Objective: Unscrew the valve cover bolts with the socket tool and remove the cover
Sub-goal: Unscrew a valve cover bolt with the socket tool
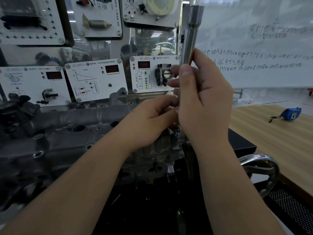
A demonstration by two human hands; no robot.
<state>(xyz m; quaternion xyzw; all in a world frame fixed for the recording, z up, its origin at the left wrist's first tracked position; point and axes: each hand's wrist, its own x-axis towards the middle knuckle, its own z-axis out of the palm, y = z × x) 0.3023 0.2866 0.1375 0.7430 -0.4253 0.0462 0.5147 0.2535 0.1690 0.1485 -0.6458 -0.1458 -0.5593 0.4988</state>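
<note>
We recorded dim foreground, engine [71,133] in shadow, bright whiteboard [262,48], panel glare, soft focus, wide-angle bending at edges.

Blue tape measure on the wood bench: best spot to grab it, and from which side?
Take the tape measure by its blue body, not the black strap trailing off its left end. It lies flat on the wooden bench with nothing close around it, so coming straight down from above and pinching across its two long sides looks easiest.
</note>
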